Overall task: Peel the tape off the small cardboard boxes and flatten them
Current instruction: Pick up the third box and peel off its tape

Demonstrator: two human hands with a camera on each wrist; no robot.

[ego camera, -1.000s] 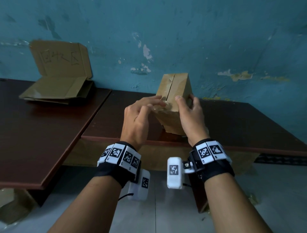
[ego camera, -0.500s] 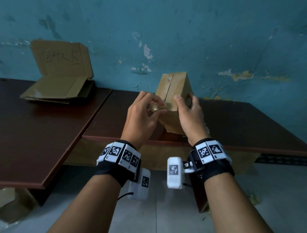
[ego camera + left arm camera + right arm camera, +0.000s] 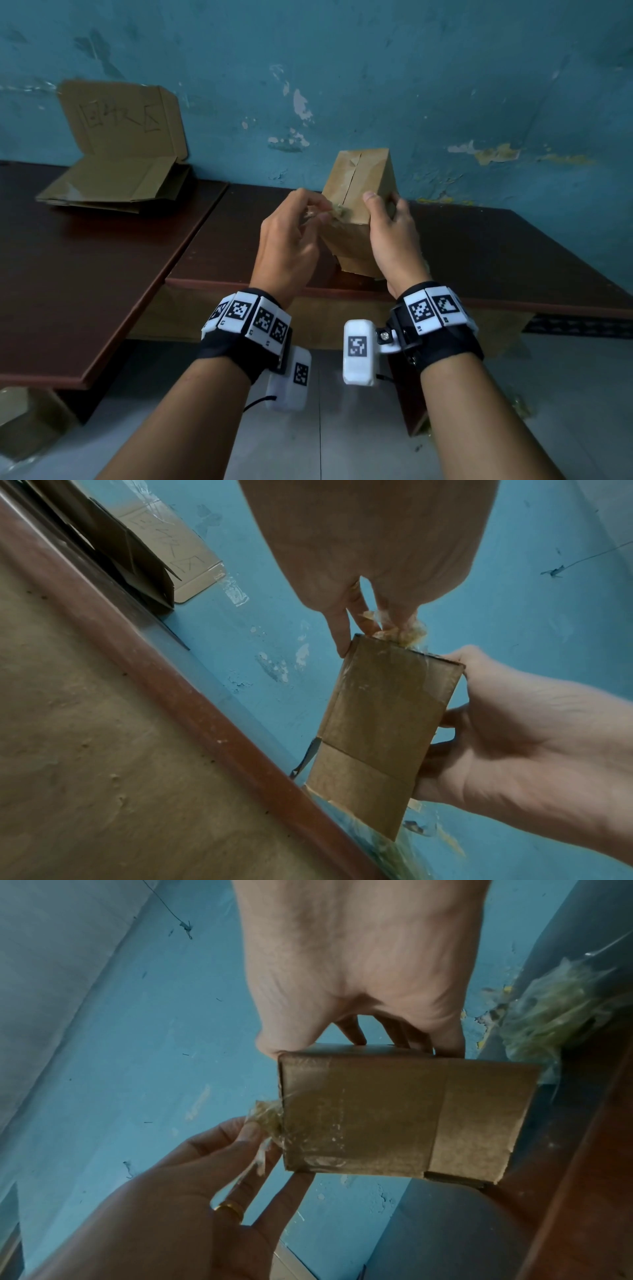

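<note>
- Step in hand: peeling tape off small cardboard box (image 3: pixel 359 192); box is held up over near edge of table (image 3: pixel 513 246), tilted
- R hand (image 3: pixel 394 236) grip wraps box's side, thumb on front face
- L hand (image 3: pixel 291 240) grip pinches crumpled tape wad (image 3: pixel 265 1118), just beside R grip at box edge
- Next, I'd judge: pull wad away from R grip, along the seam; R must clamp hard
- Tape: clear, yellowed, crinkly; box matte brown, stiff, rectangular, seam slit showing

Two dark tables (image 3: pixel 102 274) are set edge to edge against the wall. On the left one, flattened cardboard (image 3: pixel 113 181) is stacked at the back. On the right table's (image 3: pixel 513 257) near edge, crumpled tape (image 3: pixel 548 1010) is seen.
</note>
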